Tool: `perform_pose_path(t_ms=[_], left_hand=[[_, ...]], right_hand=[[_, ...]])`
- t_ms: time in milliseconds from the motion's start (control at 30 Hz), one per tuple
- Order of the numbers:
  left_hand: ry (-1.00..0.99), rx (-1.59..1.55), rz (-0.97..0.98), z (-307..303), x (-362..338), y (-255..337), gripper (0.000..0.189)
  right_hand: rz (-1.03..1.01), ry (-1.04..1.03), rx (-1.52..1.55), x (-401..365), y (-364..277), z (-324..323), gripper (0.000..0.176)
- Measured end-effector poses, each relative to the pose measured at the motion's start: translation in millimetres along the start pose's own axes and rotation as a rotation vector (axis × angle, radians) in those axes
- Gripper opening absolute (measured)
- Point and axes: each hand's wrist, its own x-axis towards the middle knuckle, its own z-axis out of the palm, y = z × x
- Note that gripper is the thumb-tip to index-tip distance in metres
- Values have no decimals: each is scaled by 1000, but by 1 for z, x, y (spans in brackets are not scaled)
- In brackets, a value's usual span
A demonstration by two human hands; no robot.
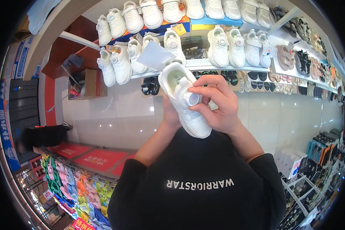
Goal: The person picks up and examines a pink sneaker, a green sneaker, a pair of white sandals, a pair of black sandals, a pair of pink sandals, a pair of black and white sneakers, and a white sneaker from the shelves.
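A white sneaker (193, 119) with a round dial on its tongue is held up in front of the chest, its toe toward the body and its opening toward the shelves. My left hand (171, 111) supports the shoe from the side and below, its fingers mostly hidden behind it. The fingers and thumb of my right hand (218, 101) close around the round dial (191, 99). A pale blank tag (155, 55) stands beyond the heel, in front of the shelved shoes; whether it is attached to this shoe is unclear.
White sneakers (120, 65) line the shelves ahead, with sandals (285, 59) to the right. An open cardboard box (92, 84) is at the left. Colourful clogs (80, 188) hang at the lower left beside red mats (99, 159). Wire racks (303, 188) of footwear stand at the lower right.
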Motion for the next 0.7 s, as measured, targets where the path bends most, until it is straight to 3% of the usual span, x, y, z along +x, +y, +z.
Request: perform_pose_path(t_ms=[67,200,367,467,633,700], left_hand=[[-43,39,106,0,-2,4,96],[-199,42,76,-18,-10,10,101],[91,157,283,-40,-21,0,105],[147,347,436,-30,-21,14,105],[135,222,416,-27,-22,15,99],[122,189,387,-29,-21,14,99]], right_hand=[[14,-27,-2,1,-3,0,40],[-3,-47,-4,3,-2,3,42],[11,-45,12,1,-2,7,42],[48,-25,68,0,0,9,40],[104,70,164,-2,-2,16,38],[38,75,96,-2,-2,16,39]])
